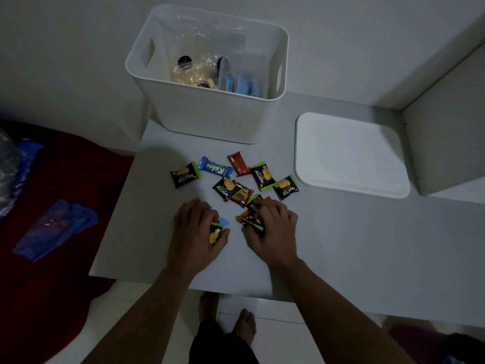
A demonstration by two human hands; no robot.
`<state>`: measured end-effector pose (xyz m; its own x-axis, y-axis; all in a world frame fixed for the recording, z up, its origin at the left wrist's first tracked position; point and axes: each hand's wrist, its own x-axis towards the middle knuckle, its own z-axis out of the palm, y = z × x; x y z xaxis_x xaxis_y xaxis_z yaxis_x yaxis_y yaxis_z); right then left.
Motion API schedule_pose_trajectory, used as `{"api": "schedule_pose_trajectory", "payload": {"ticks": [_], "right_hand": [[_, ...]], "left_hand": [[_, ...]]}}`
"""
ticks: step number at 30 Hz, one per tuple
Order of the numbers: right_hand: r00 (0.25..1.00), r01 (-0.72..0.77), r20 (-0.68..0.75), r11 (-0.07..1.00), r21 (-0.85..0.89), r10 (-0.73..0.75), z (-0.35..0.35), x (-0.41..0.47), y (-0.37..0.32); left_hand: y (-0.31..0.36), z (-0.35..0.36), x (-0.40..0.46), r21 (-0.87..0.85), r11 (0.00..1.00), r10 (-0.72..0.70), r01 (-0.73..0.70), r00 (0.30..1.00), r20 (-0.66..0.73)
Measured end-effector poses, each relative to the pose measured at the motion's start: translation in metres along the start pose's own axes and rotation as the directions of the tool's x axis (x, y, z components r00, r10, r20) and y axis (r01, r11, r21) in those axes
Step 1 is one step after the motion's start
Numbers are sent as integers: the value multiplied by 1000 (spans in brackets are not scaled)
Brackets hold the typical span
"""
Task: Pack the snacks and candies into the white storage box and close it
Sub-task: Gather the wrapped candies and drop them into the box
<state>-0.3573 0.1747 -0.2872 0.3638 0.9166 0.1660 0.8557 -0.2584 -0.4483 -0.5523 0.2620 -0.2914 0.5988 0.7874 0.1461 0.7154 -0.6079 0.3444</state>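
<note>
1. Head view, nearest me: my left hand point(195, 229) curls its fingers round a black-and-green snack packet point(215, 232) on the white counter point(341, 245).
2. My right hand point(271, 227) grips a small bunch of packets point(252, 219), green-edged and orange.
3. Just beyond lie loose snacks: more Nextar packets point(262, 176), a blue Kalpa bar point(215, 168) and a red bar point(238, 164).
4. Farther right, the white lid point(351, 156) lies flat.
5. Farthest, the white storage box point(210, 111) stands open, with bagged snacks inside.
</note>
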Motion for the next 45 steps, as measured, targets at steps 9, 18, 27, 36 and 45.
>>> {"api": "schedule_pose_trajectory", "payload": {"ticks": [9, 18, 27, 36, 45], "right_hand": [[989, 105, 113, 987, -123, -91, -4, -1, -4], [976, 198, 133, 957, -212, -173, 3, 1, -5], [976, 90, 203, 994, -63, -75, -26, 16, 0], [979, -176, 126, 979, 99, 163, -116, 47, -9], [989, -147, 75, 935, 322, 129, -209, 161, -96]], "left_hand": [[0, -1, -2, 71, 997, 2, -3, 1000, 18], [4, -6, 12, 67, 998, 10, -14, 998, 58], [25, -16, 12, -22, 992, -119, 123, 984, 134], [69, -90, 42, -181, 957, -227, 225, 974, 9], [83, -203, 138, -353, 907, -284, 229, 952, -113]]}}
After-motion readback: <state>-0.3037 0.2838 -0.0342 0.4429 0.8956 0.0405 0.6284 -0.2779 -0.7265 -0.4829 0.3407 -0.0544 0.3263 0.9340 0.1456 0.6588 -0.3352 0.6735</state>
